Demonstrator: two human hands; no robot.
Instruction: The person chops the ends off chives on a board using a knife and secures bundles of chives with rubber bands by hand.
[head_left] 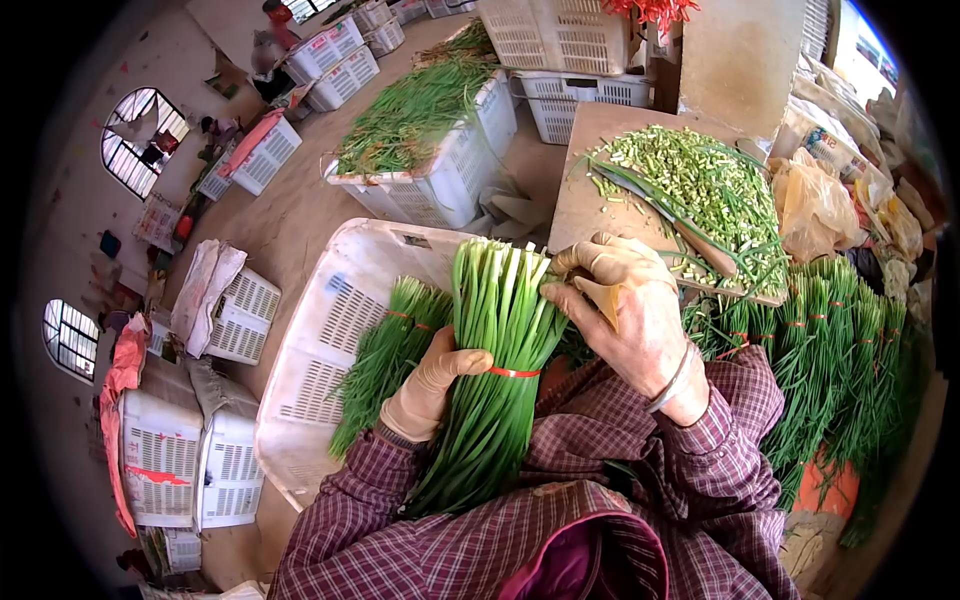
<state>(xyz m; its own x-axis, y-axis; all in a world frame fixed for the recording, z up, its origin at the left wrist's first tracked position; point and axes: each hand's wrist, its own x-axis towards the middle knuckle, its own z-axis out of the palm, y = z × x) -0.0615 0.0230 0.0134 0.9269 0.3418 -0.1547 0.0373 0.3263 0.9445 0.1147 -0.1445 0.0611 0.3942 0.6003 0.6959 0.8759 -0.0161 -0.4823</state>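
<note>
A bunch of garlic chives (505,370) stands tilted in front of my chest, pale cut ends up and dark leaves down, with a red band (514,373) around its middle. My left hand (430,388), in a thin glove, is closed around the bunch's left side at the band, thumb across the front. Beside the upper right of the stalks, my gloved right hand (625,310) has its fingers curled, thumb and forefinger pinching the edge stalks near the cut ends. A loose flap of glove sticks out between its fingers. More banded bunches (385,345) lie in a white crate (330,350) behind my left hand.
A board (590,130) holds chopped ends (700,180) and a wooden-handled knife (705,248). Banded chives (830,350) hang at right, beside plastic bags (815,205). A crate of loose greens (430,190) stands ahead; stacked crates (165,450) stand at left.
</note>
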